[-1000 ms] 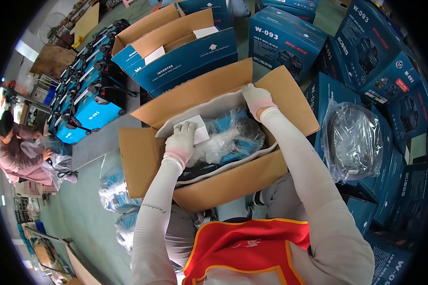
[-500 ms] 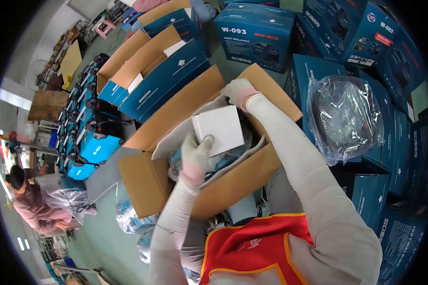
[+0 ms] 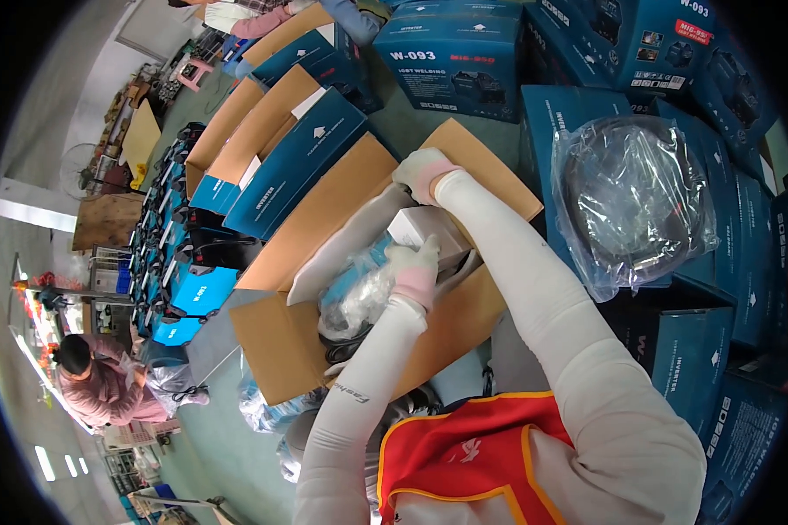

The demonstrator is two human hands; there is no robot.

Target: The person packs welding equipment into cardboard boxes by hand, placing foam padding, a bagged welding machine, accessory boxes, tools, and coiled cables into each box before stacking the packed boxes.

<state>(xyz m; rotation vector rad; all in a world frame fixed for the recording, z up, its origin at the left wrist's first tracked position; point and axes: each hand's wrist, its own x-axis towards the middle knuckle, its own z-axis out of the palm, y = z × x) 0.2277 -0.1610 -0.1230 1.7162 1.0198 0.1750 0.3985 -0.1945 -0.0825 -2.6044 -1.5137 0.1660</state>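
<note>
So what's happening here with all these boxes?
A person in white sleeves and gloves is packing an open brown cardboard box. The left hand presses on a small white box sitting inside, on top of plastic-wrapped contents. The right hand rests at the far flap of the carton. Blue printed cartons are stacked around, and a bagged coil of dark cable lies on one to the right. Another person crouches at the lower left.

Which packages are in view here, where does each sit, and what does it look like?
Open cardboard box: centre, brown, flaps spread, both hands inside.
Small white box: inside it, between left hand and right hand.
Blue printed cartons: stacked along top and right.
Clear plastic bag: right, on a blue carton, holding something dark.
</note>
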